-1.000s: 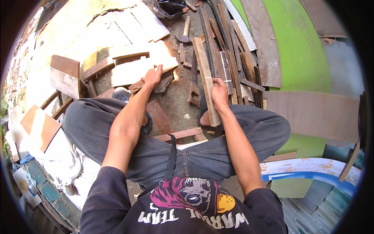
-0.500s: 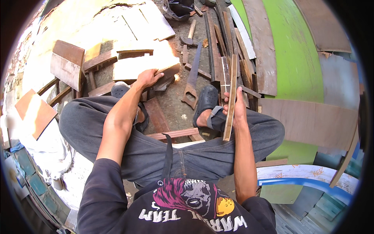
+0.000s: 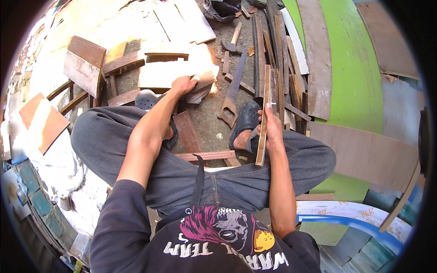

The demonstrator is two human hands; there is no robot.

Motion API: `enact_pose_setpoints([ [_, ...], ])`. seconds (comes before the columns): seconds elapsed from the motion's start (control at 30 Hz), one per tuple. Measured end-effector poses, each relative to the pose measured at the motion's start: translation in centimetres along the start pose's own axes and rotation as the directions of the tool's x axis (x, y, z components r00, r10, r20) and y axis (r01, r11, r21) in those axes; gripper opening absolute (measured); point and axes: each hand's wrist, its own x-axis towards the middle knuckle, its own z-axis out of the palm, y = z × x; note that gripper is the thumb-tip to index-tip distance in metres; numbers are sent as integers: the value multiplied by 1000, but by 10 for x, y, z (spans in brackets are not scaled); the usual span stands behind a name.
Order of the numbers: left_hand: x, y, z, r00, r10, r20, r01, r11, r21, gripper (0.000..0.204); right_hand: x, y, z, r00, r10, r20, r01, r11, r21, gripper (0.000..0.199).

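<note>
right hand (image 3: 273, 129) holds wooden strip (image 3: 261, 148); left hand (image 3: 184, 85) at pale board (image 3: 157, 76)

Since 1.0 s ago: wooden strip (image 3: 261, 136) in right hand (image 3: 273, 129) turned from broad face to narrow edge. Then it covered part of the handsaw (image 3: 234, 88); now it lies wholly right of the saw, far end tipped slightly right instead of left. Right thumb now lies along the strip. Dark clog (image 3: 248, 114), mostly hidden then, shows just right of the saw handle. Since 0.5 s ago: strip shifted nearer the saw.
</note>
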Motion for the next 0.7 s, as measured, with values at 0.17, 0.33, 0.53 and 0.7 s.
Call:
enact_pose_setpoints([
  [0.17, 0, 20, 7, 992, 7, -126, -22, 993, -119, 53, 10, 21, 5, 992, -123, -23, 114, 963, -243, 65],
  [0.33, 35, -15, 10, 1000, -11, 5, 8, 940, 341, 55, 9, 26, 22, 982, -184, 42, 184, 878, -442, 58],
  [0.53, -21, 7, -1, 978, 8, -207, -19, 999, -51, 74, 22, 42, 32, 939, -337, 63, 300, 719, -627, 52],
  [0.7, -39, 3, -6, 979, 162, -125, -148, 982, 119, 74, 25, 55, 66, 863, -465, 199, 477, 617, -626, 48],
])
